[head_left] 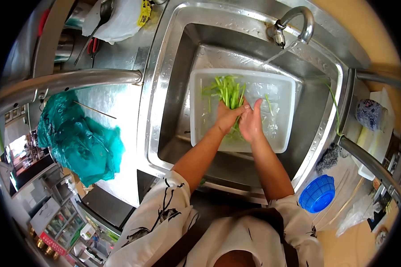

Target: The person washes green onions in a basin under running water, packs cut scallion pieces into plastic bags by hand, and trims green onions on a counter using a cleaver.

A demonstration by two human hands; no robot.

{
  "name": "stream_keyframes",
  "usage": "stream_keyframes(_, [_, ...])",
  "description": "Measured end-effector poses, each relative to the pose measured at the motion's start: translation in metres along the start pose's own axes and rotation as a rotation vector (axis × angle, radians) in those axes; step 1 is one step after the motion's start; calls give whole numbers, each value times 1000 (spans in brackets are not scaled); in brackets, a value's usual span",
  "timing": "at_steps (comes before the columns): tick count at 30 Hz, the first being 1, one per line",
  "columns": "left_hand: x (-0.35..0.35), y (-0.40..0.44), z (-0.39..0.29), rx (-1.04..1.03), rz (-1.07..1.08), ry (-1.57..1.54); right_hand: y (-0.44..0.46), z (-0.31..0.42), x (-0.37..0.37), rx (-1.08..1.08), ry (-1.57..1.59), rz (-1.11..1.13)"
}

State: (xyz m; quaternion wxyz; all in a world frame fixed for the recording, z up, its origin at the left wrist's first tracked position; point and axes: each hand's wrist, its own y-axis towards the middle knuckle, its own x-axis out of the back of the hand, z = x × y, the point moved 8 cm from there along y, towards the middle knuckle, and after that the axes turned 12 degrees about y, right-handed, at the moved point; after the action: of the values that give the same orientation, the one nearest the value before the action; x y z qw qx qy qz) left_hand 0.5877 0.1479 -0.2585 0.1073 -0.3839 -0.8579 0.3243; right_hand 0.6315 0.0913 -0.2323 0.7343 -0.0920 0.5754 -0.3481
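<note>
A bunch of cut green vegetable stalks (229, 90) is in my left hand (229, 116), whose fingers are wrapped round it. The stalks point toward the far side of a white plastic tub (286, 87), and some greens hang below my hands. My right hand (251, 122) is close against the left one, thumb raised and apart from its fingers. Some of its fingers are hidden beside the bunch. Both hands are over the tub, which holds water and a few loose green pieces (268, 105).
The tub stands in a steel sink (173, 95). Water runs from the curved faucet (307, 29) at the back right. A teal plastic bag (82, 138) lies on the left counter. To the right are a blue basket (317, 194), a scouring pad (328, 159) and a metal rail (374, 167).
</note>
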Motion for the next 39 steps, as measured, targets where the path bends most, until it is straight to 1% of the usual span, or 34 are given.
stream_keyframes(1, [-3, -5, -7, -11, 5, 0, -8, 4, -7, 9, -4, 7])
stream_keyframes(3, [5, -23, -22, -38, -174, -86, -27, 10, -21, 15, 35, -12])
stream_keyframes(4, [3, -29, -31, -50, -169, -86, -35, 14, -27, 24, 33, -4])
stream_keyframes(6, [3, -38, -46, -39, -182, -300, -49, 28, -54, 112, 37, 197])
stream_keyframes(7, [3, -45, -56, -46, -178, -297, -58, 34, -66, 118, 38, 203])
stream_keyframes(9, [-4, -59, -85, -181, -88, -260, -81, 55, -97, 250, -302, 264])
stream_keyframes(10, [-6, -63, -94, -186, -84, -257, -86, 61, -103, 257, -302, 267])
stream_keyframes(12, [-12, -70, -111, -258, -48, -161, -93, 73, -103, 323, -476, 149])
stream_keyframes(13, [-15, -69, -106, -253, -45, -160, -92, 74, -93, 323, -475, 143])
stream_keyframes(15, [-14, -55, -97, -272, -171, 313, -79, 92, -44, 426, -831, -126])
stream_keyframes(16, [-12, -45, -95, -280, -169, 314, -75, 96, -31, 434, -830, -124])
stream_keyframes(18, [-4, -40, -90, -363, -238, 447, -87, 111, 4, 583, -910, -271])
stream_keyframes(19, [-2, -42, -85, -346, -229, 449, -88, 109, 21, 492, -971, -342])
stream_keyframes(20, [3, -37, -82, -313, -172, 85, -88, 106, 36, 494, -970, -347])
stream_keyframes(21, [6, -31, -83, -282, -110, -278, -82, 101, 57, 400, -1265, -466])
stream_keyframes(22, [9, -31, -86, -285, -105, -277, -80, 97, 73, 282, -1554, -588])
stream_keyframes(23, [17, -32, -88, -282, -133, -338, -77, 91, 93, 181, -1465, -641])
stream_keyframes(24, [27, -34, -89, -282, -164, -399, -67, 84, 105, 184, -1462, -634])
stream_keyframes(26, [45, -41, -89, -270, -161, -407, -52, 70, 135, 146, -1334, -740])
stream_keyframes(27, [53, -44, -85, -245, -145, -433, -48, 63, 131, 136, -1327, -736])
stream_keyframes(29, [64, -55, -80, -216, -79, -458, -34, 49, 92, 201, -1704, -621])
stream_keyframes(31, [70, -69, -76, -185, -83, -419, -18, 25, 55, 323, -1870, -308])
stream_keyframes(32, [73, -74, -73, -163, -80, -382, -13, 17, 44, 320, -1866, -302])
stream_keyframes(34, [75, -84, -71, -162, -58, -355, -3, -27, 18, 53, -1861, 33])
stream_keyframes(35, [75, -90, -71, -136, -67, -379, -2, -36, 10, 49, -1857, 39])
stream_keyframes(36, [75, -94, -71, -110, -75, -404, -1, -53, 0, 23, -1804, 161])
stream_keyframes(37, [78, -94, -69, -160, -60, -413, -3, -67, -10, -2, -1747, 281])
stream_keyframes(38, [81, -96, -68, -160, -64, -414, -5, -76, -12, -5, -1747, 285])
stream_keyframes(39, [81, -99, -67, -146, -46, -420, -8, -86, -7, -21, -1674, 241])
